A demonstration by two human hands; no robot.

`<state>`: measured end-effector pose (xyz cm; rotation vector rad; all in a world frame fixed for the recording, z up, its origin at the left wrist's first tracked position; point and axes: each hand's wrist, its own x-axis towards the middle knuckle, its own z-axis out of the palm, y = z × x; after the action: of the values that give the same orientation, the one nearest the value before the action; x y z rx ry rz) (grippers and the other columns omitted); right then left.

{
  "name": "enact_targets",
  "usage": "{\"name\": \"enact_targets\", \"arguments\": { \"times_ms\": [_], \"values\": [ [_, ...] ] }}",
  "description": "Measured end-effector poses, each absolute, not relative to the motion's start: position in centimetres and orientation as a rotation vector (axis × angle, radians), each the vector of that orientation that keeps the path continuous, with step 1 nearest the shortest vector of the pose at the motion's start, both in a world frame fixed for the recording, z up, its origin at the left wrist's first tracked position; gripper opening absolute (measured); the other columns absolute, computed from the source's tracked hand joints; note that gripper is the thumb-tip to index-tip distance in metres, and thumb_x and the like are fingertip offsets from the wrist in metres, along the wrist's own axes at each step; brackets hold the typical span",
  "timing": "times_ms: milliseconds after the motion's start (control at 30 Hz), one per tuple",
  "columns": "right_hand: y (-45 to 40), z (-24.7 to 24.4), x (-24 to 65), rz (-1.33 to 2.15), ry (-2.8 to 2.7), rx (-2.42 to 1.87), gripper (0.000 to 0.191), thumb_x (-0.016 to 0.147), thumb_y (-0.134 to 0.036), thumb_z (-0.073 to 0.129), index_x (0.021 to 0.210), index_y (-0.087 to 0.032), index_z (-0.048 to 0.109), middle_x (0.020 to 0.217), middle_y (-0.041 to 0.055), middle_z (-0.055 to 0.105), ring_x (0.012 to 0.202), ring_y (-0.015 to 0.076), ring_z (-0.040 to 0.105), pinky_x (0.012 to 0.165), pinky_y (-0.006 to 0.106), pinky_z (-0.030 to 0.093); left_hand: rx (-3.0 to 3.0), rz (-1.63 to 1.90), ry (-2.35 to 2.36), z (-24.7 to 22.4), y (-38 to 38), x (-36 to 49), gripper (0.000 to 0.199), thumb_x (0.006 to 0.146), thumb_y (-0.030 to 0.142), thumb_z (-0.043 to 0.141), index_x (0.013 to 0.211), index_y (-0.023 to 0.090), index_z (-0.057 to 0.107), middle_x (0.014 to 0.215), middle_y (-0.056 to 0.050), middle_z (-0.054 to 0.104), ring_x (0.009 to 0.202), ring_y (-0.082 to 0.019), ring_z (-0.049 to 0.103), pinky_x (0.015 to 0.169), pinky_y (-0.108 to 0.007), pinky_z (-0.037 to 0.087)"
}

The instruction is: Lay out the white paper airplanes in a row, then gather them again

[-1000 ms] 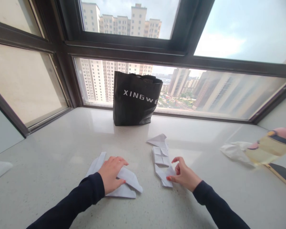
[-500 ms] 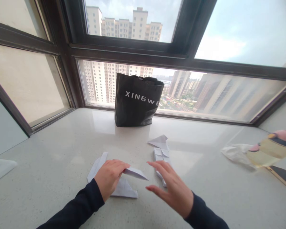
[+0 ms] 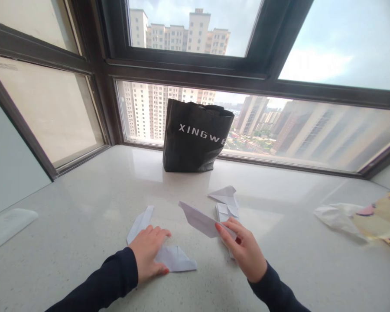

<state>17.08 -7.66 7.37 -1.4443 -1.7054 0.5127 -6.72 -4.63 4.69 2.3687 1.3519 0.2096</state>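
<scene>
A folded paper [image 3: 198, 219] is pinched narrowly by one end in the right hand [image 3: 242, 249], at that hand's ten o'clock, perhaps so the rest is kept clear of the counter [image 3: 94, 208]. The left hand [image 3: 149, 255] is laid, fingers loosely spread, over a flat paper [image 3: 178, 261] at its three o'clock, apparently for steadying. At twelve, "XINGW" can be read on a black bag [image 3: 195, 154]; the next letter is partly hidden.

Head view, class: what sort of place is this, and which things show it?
Probably a high-floor bay window: a speckled white ledge, dark-framed glass windows and tall beige buildings outside.
</scene>
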Motion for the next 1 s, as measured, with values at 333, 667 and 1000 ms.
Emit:
{"name": "enact_targets", "arguments": {
  "times_ms": [333, 667, 1000],
  "values": [
    [-8.9, 7.1, 15.9, 1.254, -1.188, -1.319, 0.037, 0.068, -0.048, 0.050, 0.072, -0.013, 0.061, 0.044, -0.0024, 0.051, 0.029, 0.0031, 0.028, 0.029, 0.017, 0.018, 1.321, 0.813, 0.968, 5.8, -3.7, -3.5, 0.036, 0.065, 0.037, 0.055, 0.094, 0.016, 0.045, 0.069, -0.002, 0.061, 0.064, -0.018, 0.057, 0.062, -0.029, 0.041],
    [-9.0, 5.4, 14.8, 1.310, -1.088, -1.277, 0.044, 0.060, -0.054, 0.059, 0.079, -0.018, 0.042, 0.051, -0.0029, 0.057, 0.025, 0.0020, 0.031, 0.026, 0.015, 0.022, 0.786, 0.946, 0.788, 4.7, -5.3, -0.7, 0.051, 0.056, 0.023, 0.072, 0.097, 0.017, 0.041, 0.089, -0.007, 0.062, 0.075, -0.018, 0.060, 0.067, -0.029, 0.045],
    [-10.0, 5.4, 14.7, 1.193, -1.341, -1.364, 0.034, 0.076, -0.052, 0.042, 0.084, -0.019, 0.036, 0.051, -0.0001, 0.062, 0.027, 0.0029, 0.028, 0.027, 0.014, 0.019, 0.806, 0.968, 0.696, 4.7, -6.7, -0.2, 0.066, 0.057, 0.025, 0.072, 0.108, 0.023, 0.031, 0.100, -0.008, 0.055, 0.083, -0.021, 0.059, 0.074, -0.035, 0.046]
  ]
}}
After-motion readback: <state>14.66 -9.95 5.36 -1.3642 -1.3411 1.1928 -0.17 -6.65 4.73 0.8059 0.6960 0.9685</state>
